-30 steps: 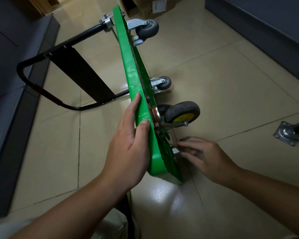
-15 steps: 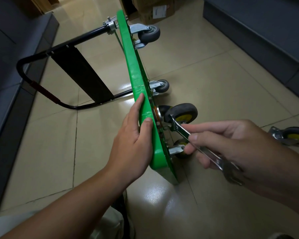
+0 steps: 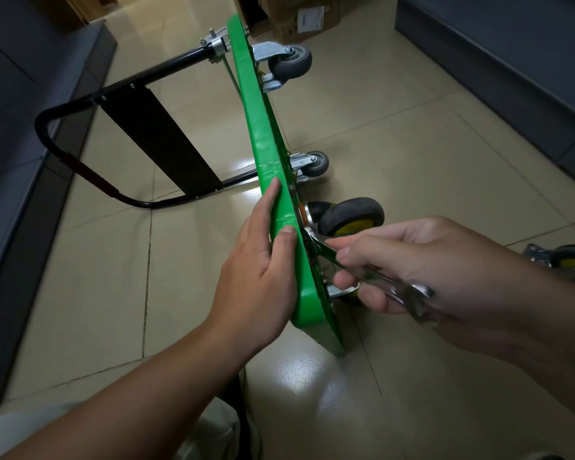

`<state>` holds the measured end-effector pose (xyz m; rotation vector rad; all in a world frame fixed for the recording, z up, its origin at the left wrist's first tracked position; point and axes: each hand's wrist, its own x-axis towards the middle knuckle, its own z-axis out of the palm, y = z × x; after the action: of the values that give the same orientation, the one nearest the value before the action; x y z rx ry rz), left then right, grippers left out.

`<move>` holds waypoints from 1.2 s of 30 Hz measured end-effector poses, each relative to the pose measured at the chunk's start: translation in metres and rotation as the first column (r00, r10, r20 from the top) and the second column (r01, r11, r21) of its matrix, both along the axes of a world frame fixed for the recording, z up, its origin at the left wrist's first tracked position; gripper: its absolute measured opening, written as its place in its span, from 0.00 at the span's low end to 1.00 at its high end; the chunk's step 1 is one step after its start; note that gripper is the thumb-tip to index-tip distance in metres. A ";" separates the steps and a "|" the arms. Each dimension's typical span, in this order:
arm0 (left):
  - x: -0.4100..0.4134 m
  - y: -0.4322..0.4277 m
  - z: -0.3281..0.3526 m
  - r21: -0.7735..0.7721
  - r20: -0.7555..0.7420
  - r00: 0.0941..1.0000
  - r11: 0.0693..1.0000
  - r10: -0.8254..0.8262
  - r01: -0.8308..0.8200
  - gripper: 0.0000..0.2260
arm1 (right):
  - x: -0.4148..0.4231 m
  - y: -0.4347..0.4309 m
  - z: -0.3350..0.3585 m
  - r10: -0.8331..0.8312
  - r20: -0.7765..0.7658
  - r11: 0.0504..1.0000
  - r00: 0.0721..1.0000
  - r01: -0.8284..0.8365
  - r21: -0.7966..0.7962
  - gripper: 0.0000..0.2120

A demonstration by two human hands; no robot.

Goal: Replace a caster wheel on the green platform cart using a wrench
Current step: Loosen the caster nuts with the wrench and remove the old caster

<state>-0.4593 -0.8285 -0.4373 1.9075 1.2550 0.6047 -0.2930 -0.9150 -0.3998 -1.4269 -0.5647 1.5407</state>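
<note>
I log cart deck (image 3: 266, 151): glossy green plastic | wrench (image 3: 379, 277): bright polished metal | near caster tyre (image 3: 352, 212): matt black rubber | floor tiles (image 3: 412, 144): smooth, glossy

The left hand (image 3: 263, 270) lies against the deck face of the cart (image 3: 263, 134), near its close end. The index finger runs straight along the rim and the thumb rests across the green edge. The bare left forearm comes in from the lower left. On the cart's wheel side the right hand (image 3: 422, 270) grips a wrench (image 3: 379, 280), fingers curled round the shank, with the tool's head pointed in at the cart's underside. The right forearm comes in from the lower right.
</note>
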 end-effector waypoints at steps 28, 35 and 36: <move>0.000 0.001 -0.001 0.003 0.002 1.000 1.000 -0.015 0.015 0.27 | -0.024 -0.028 -0.102 -0.177 0.219 0.914 0.960 0.078 0.398 0.19; -0.001 0.001 -0.003 -0.003 -0.002 1.000 1.000 -0.026 0.026 0.26 | 0.000 0.003 -0.132 -0.149 0.293 0.907 0.944 0.013 0.422 0.16; -0.001 0.002 -0.003 -0.003 0.001 1.000 1.000 -0.027 0.027 0.26 | 0.002 0.008 -0.135 -0.138 0.338 0.903 0.931 -0.022 0.428 0.16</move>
<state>-0.4606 -0.8267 -0.4405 1.9187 1.2269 0.5890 -0.2909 -0.9067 -0.5352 -1.3678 -1.0053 1.0189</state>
